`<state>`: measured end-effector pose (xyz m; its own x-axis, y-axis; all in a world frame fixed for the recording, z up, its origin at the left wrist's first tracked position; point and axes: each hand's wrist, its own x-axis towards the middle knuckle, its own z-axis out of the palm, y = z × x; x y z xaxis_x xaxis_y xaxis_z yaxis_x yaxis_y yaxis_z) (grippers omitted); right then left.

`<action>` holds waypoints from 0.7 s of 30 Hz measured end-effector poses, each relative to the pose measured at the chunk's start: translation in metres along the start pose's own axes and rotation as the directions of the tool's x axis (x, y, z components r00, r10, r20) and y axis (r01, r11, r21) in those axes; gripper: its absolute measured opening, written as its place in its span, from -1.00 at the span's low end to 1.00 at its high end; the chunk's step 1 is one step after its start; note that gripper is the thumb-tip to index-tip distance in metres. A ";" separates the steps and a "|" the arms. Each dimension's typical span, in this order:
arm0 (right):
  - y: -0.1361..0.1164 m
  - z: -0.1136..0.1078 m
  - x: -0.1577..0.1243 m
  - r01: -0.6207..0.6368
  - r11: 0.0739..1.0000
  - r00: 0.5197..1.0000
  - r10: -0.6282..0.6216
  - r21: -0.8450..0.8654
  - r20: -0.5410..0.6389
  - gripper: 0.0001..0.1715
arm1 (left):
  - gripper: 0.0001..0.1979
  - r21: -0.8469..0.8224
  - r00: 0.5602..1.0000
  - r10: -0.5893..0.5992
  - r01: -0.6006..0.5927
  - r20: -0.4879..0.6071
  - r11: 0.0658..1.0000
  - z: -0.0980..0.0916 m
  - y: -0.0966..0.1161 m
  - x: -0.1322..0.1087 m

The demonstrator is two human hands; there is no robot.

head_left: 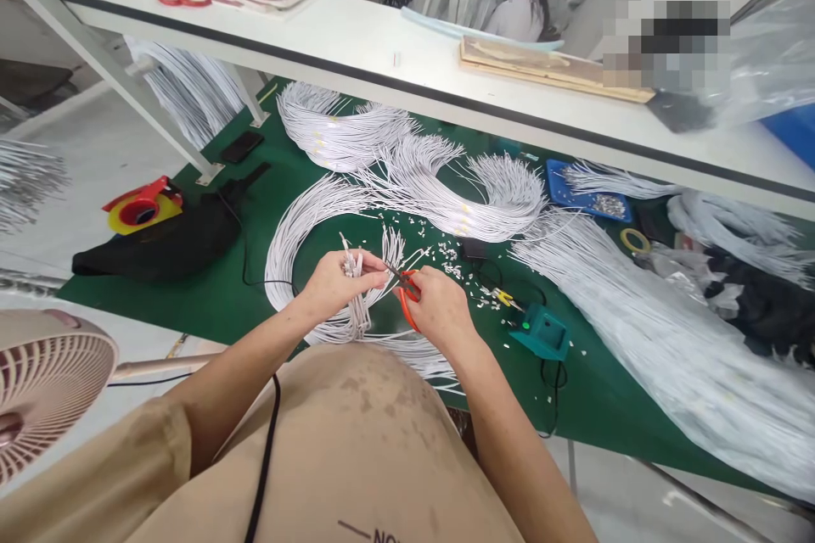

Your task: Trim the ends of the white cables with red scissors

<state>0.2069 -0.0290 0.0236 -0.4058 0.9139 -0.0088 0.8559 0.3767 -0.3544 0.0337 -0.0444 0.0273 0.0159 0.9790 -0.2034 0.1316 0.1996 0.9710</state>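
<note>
My left hand (340,278) is closed around the ends of several white wires, whose tips stick up past the fingers. In my right hand (439,305) is a pair of scissors (408,318) with orange handles and dark blades. The blades point left, close to the left fingertips; whether a wire lies between them I cannot tell. Below and around both hands lies a large coil of white wires (286,246). More wire ends (393,246) stand up just behind the hands. Small white scraps (449,254) are scattered on the green table right of them.
Behind lie more white wire bundles (356,136). At right are a green device (541,331), yellow-handled pliers (504,297), a blue tray (589,187) and long wires (637,314). A tape dispenser (143,208) and black bag (165,242) lie left. A white shelf (356,38) crosses above; a fan (51,390) stands lower left.
</note>
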 end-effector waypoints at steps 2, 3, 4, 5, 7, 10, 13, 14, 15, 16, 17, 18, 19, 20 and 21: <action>0.001 -0.001 0.000 0.024 1.000 1.000 -0.024 -0.013 0.010 -0.76 | -0.78 0.008 1.000 0.003 -0.003 -0.001 1.000 0.000 0.000 0.000; 0.001 -0.001 0.000 0.035 0.999 0.999 -0.035 -0.020 0.012 -0.76 | -0.77 0.005 1.000 0.002 -0.002 -0.003 1.000 0.000 0.000 0.000; 0.002 -0.001 0.000 0.044 0.999 0.999 -0.043 -0.027 0.015 -0.77 | -0.77 0.002 1.000 -0.001 0.001 -0.005 1.000 -0.001 0.000 0.000; 0.002 -0.002 0.000 0.050 0.998 0.999 -0.050 -0.034 0.018 -0.77 | -0.76 -0.003 1.000 -0.004 0.004 -0.004 1.000 -0.001 -0.001 0.000; 0.002 -0.002 0.000 0.056 0.997 0.998 -0.055 -0.050 0.024 -0.77 | -0.75 -0.017 1.000 -0.006 0.006 0.006 1.000 -0.001 -0.002 0.000; 0.001 -0.003 -0.001 0.046 0.996 0.999 -0.044 -0.075 0.023 -0.75 | -0.74 -0.062 1.000 0.009 -0.009 0.005 0.998 0.000 -0.003 -0.001; -0.003 -0.002 -0.003 0.009 0.997 1.000 -0.007 -0.080 0.025 -0.76 | -0.76 -0.119 0.999 0.044 -0.047 -0.027 0.992 0.002 -0.004 -0.002; -0.004 -0.001 -0.004 -0.004 0.997 1.000 0.005 -0.071 0.025 -0.76 | -0.77 -0.136 0.998 0.052 -0.057 -0.035 0.989 0.003 -0.004 -0.002; -0.004 0.001 -0.004 -0.015 0.998 1.000 0.016 -0.057 0.020 -0.76 | -0.78 -0.150 0.998 0.057 -0.062 -0.040 0.987 0.004 -0.004 -0.003; -0.005 0.003 -0.005 -0.023 0.999 1.000 0.024 -0.035 0.012 -0.76 | -0.79 -0.161 0.997 0.057 -0.063 -0.043 0.985 0.005 -0.004 -0.003; -0.005 0.004 -0.006 -0.028 1.000 1.000 0.028 -0.006 0.004 -0.76 | -0.79 -0.167 0.998 0.054 -0.060 -0.044 0.984 0.006 -0.004 -0.003; -0.004 0.006 -0.006 -0.032 0.999 0.999 0.032 0.030 -0.004 -0.76 | -0.80 -0.172 0.998 0.050 -0.057 -0.047 0.983 0.007 -0.004 -0.003; -0.003 0.007 -0.006 -0.041 0.996 0.999 0.042 0.077 -0.008 -0.76 | -0.79 -0.177 0.998 0.048 -0.056 -0.049 0.983 0.007 -0.004 -0.003; -0.003 0.007 -0.006 -0.061 0.989 0.998 0.063 0.138 -0.009 -0.76 | -0.79 -0.178 0.998 0.047 -0.055 -0.050 0.982 0.007 -0.004 -0.003; -0.002 0.007 -0.006 -0.093 0.972 0.995 0.098 0.217 -0.011 -0.75 | -0.79 -0.176 0.998 0.048 -0.057 -0.050 0.983 0.007 -0.004 -0.003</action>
<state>0.2051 -0.0360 0.0177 -0.3166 0.9480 -0.0334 0.8001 0.2480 -0.5462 0.0404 -0.0481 0.0226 -0.0276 0.9884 -0.1496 -0.0463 0.1483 0.9879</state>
